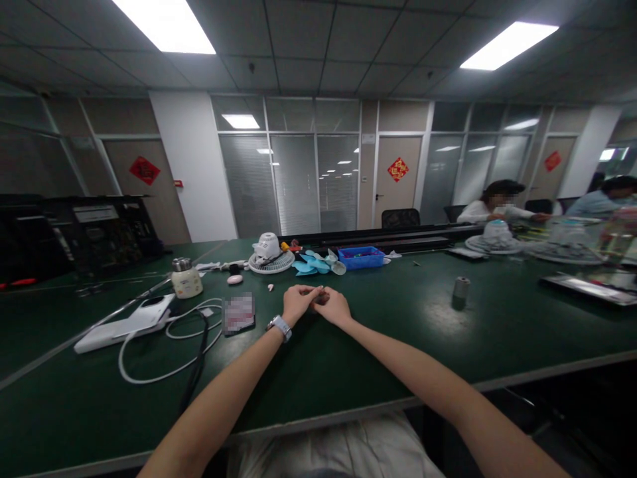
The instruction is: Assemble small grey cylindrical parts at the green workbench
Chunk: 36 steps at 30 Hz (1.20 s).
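Observation:
Both hands meet over the green tabletop [378,358], fingertips touching. My left hand [298,303], with a watch [280,326] on its wrist, has its fingers curled inward. Facing it, my right hand [335,307] is bent the same way. Something small and dark seems to sit between the fingers, mostly covered and too small to name. Just beyond the hands lie blue fan blades [311,263] and a clear one beside them. A small pale pink piece [271,287] rests to the left, near an item with a blurred surface [239,313].
At the left are a cream flask [187,279], a white phone-like device [149,312] and a looped white cable [149,381]. A white fan part [269,255] and blue bin [361,257] stand behind. Right, a metal cylinder [461,288]; farther off, co-workers sit.

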Tool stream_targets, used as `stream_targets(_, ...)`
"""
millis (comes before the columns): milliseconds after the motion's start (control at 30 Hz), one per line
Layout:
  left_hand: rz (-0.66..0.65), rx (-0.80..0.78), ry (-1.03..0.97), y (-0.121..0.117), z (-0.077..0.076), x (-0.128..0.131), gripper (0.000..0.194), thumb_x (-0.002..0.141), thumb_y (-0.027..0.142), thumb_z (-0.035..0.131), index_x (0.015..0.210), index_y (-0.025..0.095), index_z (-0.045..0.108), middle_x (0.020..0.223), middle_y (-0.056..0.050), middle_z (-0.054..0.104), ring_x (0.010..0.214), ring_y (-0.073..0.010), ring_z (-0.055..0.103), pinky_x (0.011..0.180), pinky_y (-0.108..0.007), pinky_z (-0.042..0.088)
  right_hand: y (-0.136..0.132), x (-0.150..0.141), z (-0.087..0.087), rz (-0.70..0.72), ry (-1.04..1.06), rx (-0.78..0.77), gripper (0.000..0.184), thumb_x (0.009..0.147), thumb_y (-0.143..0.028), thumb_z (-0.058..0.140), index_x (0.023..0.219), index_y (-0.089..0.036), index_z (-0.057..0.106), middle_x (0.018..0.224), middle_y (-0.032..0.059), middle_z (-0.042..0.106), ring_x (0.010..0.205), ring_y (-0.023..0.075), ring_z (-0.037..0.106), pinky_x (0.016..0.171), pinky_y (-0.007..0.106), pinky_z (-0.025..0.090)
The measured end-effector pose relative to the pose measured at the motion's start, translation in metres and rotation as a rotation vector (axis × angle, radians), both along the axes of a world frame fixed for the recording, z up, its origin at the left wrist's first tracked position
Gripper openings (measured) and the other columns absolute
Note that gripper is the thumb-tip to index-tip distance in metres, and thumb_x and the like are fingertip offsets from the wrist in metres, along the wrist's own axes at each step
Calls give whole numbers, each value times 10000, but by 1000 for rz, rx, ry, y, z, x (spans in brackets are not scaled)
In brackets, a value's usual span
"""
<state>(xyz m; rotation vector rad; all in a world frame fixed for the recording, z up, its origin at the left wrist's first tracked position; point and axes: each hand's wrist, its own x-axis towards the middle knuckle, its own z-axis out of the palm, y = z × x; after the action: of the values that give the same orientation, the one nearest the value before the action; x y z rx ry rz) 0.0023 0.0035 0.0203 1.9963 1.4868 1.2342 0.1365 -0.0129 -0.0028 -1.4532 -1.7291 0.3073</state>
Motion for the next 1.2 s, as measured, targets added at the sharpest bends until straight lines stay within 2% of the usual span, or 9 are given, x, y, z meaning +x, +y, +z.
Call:
stream_targets(167,23,15,0,-1,5,-2,409,671,569,622,805,202,742,765,-43,712,697,-169,621,598,-239,422,-2,-1,1,-7,-8,-4,365,682,-494,665,915,-222,592,850,18,693,764,172,652,630,239,461)
stream_targets(333,24,17,31,2,3,-5,435,672,593,603,769,193,743,702,-42,696,654,-165,606,568,-246,404,-1,-1,0,-18,-6,3,364,682,-506,660,898,-220,597,815,12,691,744,167,649,610,235,447)
stream_targets(567,-11,64,14,8,-2,-7,412,709,558,580,807,194,745,817,-55,707,765,-182,618,632,-243,433,5,-3,-8,-30,-9,9,361,672,-510,664,882,-224,598,798,3,692,717,161,646,596,237,437)
stream_targets(700,69,104,-75,14,-2,-13,449,736,576,539,870,197,739,863,-54,709,790,-182,620,678,-253,446,7,3,-5,-12,25,30,367,655,-521,676,869,-232,606,791,-4,691,720,162,647,612,239,449)
stream_targets(800,111,52,-67,19,-6,-22,434,750,557,535,920,211,733,886,-53,714,816,-196,627,695,-260,446,10,32,10,-63,52,60,390,650,-550,667,872,-232,621,836,13,696,767,176,653,652,252,463)
stream_targets(900,43,-63,62,21,-14,-28,372,739,518,574,907,230,740,866,-47,720,802,-203,636,686,-257,442,17,84,25,-266,62,95,390,674,-534,652,921,-234,619,909,36,697,838,196,651,705,269,467)
stream_targets(967,-9,-100,132,21,-18,-28,334,736,497,590,895,246,743,843,-40,722,793,-199,641,691,-249,443,21,121,29,-429,34,80,382,700,-519,631,952,-232,613,943,56,694,886,218,644,730,287,464)
stream_targets(1067,-29,-107,174,18,-19,-24,279,712,472,626,853,264,748,820,-38,724,819,-203,643,713,-241,447,27,158,23,-548,4,0,405,716,-528,605,990,-231,607,982,74,687,937,255,631,740,315,463)
stream_targets(1200,-16,-135,179,12,-14,-20,223,657,439,686,797,278,748,808,-35,725,871,-218,637,742,-245,455,35,172,9,-561,16,-101,457,713,-563,581,1013,-219,608,996,100,677,954,270,626,736,328,467)
